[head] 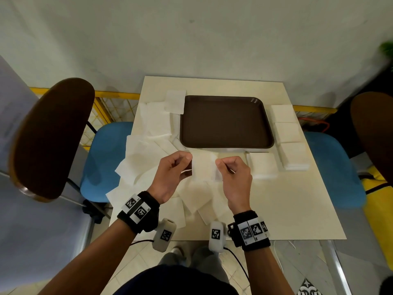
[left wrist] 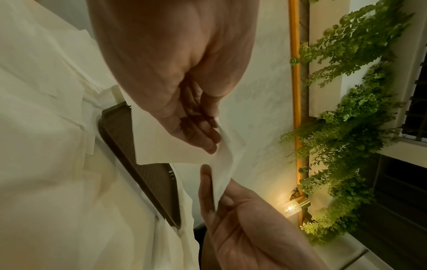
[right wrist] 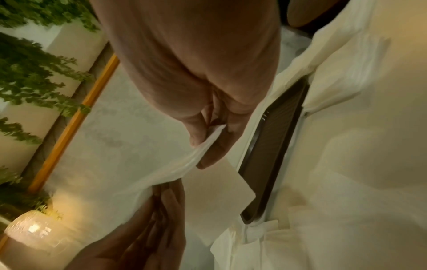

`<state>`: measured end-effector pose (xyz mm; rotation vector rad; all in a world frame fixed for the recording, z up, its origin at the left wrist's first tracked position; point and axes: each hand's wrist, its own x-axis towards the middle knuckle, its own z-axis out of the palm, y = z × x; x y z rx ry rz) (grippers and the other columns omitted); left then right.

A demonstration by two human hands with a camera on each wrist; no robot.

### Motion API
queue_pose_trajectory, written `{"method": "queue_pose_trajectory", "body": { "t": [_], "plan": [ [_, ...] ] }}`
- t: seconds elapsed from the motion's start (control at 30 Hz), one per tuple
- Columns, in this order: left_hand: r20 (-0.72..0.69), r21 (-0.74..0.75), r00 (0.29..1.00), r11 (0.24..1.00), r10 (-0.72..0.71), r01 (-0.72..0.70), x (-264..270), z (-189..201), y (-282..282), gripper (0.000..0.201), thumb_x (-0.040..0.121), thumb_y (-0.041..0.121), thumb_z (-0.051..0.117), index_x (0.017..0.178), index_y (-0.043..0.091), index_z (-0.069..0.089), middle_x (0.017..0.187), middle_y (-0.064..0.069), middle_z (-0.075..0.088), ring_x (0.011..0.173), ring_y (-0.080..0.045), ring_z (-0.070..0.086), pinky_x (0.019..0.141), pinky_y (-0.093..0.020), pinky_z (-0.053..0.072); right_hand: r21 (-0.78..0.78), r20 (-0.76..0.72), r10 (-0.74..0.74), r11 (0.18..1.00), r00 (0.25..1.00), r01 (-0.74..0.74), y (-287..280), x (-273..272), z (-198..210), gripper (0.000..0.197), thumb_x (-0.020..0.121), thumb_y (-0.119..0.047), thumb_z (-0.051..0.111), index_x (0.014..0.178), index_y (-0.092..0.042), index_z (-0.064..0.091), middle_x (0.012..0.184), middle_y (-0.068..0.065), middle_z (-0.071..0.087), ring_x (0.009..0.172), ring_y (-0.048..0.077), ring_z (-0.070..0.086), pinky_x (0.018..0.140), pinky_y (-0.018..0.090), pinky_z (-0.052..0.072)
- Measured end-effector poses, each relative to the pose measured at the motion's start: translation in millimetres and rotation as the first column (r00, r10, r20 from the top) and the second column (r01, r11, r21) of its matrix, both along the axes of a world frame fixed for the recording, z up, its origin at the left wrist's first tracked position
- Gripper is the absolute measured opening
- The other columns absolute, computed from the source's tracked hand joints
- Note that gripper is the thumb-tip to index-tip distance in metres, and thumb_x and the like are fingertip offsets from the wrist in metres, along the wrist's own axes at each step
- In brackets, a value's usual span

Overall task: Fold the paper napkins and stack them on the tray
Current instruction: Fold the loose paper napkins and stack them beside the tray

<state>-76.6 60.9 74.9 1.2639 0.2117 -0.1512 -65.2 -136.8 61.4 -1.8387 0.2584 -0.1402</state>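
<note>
A white paper napkin [head: 203, 167] hangs in the air just in front of the brown tray [head: 225, 122], whose surface is bare. My left hand [head: 188, 159] pinches the napkin's left edge and my right hand [head: 219, 164] pinches its right edge. In the left wrist view the left hand [left wrist: 213, 144] grips the napkin [left wrist: 225, 164] between thumb and fingers, with the tray [left wrist: 138, 173] behind. In the right wrist view the right hand [right wrist: 208, 140] pinches the napkin [right wrist: 143, 169], with the tray [right wrist: 277, 137] beside it.
Loose unfolded napkins [head: 148, 145] lie spread over the table's left side and under my hands. Folded napkin stacks [head: 294, 156] line the tray's right side, and another stack [head: 262, 167] sits by my right hand. Blue chairs [head: 106, 156] flank the table.
</note>
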Motion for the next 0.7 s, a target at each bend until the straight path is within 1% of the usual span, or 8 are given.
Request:
{"method": "queue_pose_trajectory", "body": {
  "t": [0.17, 0.3, 0.37, 0.43, 0.53, 0.6, 0.63, 0.7],
  "plan": [
    [0.002, 0.02, 0.999, 0.999, -0.05, 0.05, 5.4, -2.1, -6.4, 0.02, 0.109, 0.011, 0.058, 0.093, 0.003, 0.066, 0.094, -0.012, 0.061, 0.093, -0.023, 0.065, 0.088, -0.037, 0.058, 0.115, -0.199, 0.075, 0.992, 0.977, -0.052, 5.8, -2.6, -16.8, 0.01, 0.101, -0.024, 0.077, 0.096, -0.016, 0.074, 0.094, -0.005, 0.078, 0.089, 0.016, 0.076, 0.074, 0.03, 0.065],
    [0.021, 0.491, 0.998, 0.87, -0.051, 0.034, 10.8, -14.1, -1.0, 0.017, 0.097, 0.009, 0.068, 0.079, 0.01, 0.065, 0.081, 0.007, 0.067, 0.077, -0.009, 0.065, 0.08, -0.03, 0.054, -0.123, -0.252, 0.138, 0.977, 0.958, -0.173, 0.0, -3.9, -42.4, 0.01, 0.098, -0.023, 0.079, 0.091, -0.023, 0.073, 0.092, -0.007, 0.076, 0.088, 0.016, 0.075, 0.077, 0.031, 0.064],
    [0.019, 0.635, 0.998, 0.772, -0.065, 0.038, 9.7, -20.4, 4.8, 0.021, 0.091, 0.01, 0.072, 0.074, 0.014, 0.061, 0.076, 0.014, 0.065, 0.075, -0.004, 0.064, 0.078, -0.025, 0.052, -0.249, -0.269, 0.17, 0.939, 0.948, -0.238, -3.8, -6.0, -51.8, 0.013, 0.099, -0.015, 0.075, 0.091, -0.023, 0.069, 0.089, -0.006, 0.074, 0.086, 0.018, 0.073, 0.072, 0.021, 0.057],
    [0.024, 0.679, 0.998, 0.734, -0.051, 0.021, 7.1, -23.4, 10.5, 0.023, 0.088, 0.008, 0.075, 0.073, 0.012, 0.058, 0.078, 0.012, 0.066, 0.079, -0.009, 0.066, 0.076, -0.022, 0.052, -0.333, -0.272, 0.176, 0.905, 0.946, -0.264, -7.7, -7.7, -57.9, 0.016, 0.1, -0.009, 0.07, 0.091, -0.022, 0.066, 0.088, -0.005, 0.073, 0.085, 0.017, 0.071, 0.067, 0.015, 0.048],
    [0.098, 0.751, 0.991, 0.66, -0.09, -0.015, 3.3, -18.6, 18.3, 0.025, 0.084, 0.001, 0.076, 0.073, 0.009, 0.055, 0.085, -0.003, 0.068, 0.086, -0.023, 0.068, 0.075, -0.021, 0.056, -0.463, -0.303, 0.181, 0.83, 0.936, -0.311, -11.5, -9.8, -61.4, 0.015, 0.104, -0.008, 0.065, 0.094, -0.019, 0.062, 0.09, -0.002, 0.069, 0.085, 0.02, 0.068, 0.065, 0.024, 0.048],
    [0.161, 0.772, 0.977, 0.634, -0.137, -0.039, 1.3, -11.0, 20.4, 0.027, 0.083, -0.003, 0.076, 0.073, 0.01, 0.054, 0.087, -0.004, 0.066, 0.085, -0.023, 0.067, 0.071, -0.021, 0.056, -0.607, -0.338, 0.173, 0.711, 0.925, -0.355, -12.4, -11.9, -61.5, 0.009, 0.106, -0.008, 0.059, 0.104, -0.017, 0.06, 0.098, 0.002, 0.066, 0.091, 0.025, 0.067, 0.069, 0.03, 0.048],
    [0.185, 0.761, 0.973, 0.646, -0.135, -0.055, 0.9, -7.7, 21.0, 0.026, 0.083, -0.005, 0.075, 0.074, 0.01, 0.056, 0.09, -0.003, 0.068, 0.087, -0.021, 0.068, 0.071, -0.022, 0.056, -0.655, -0.331, 0.172, 0.666, 0.928, -0.357, -11.7, -12.4, -58.7, 0.008, 0.106, -0.009, 0.058, 0.109, -0.016, 0.06, 0.104, 0.004, 0.064, 0.095, 0.026, 0.065, 0.073, 0.033, 0.049],
    [0.192, 0.699, 0.979, 0.709, -0.064, -0.091, 0.3, -0.2, 21.6, 0.02, 0.085, -0.005, 0.074, 0.076, 0.008, 0.061, 0.099, -0.002, 0.072, 0.094, -0.02, 0.07, 0.076, -0.023, 0.059, -0.635, -0.24, 0.201, 0.707, 0.95, -0.31, -8.8, -12.8, -49.7, 0.007, 0.107, -0.013, 0.056, 0.113, -0.017, 0.059, 0.108, 0.005, 0.062, 0.097, 0.027, 0.063, 0.08, 0.038, 0.053]
  ]
}}
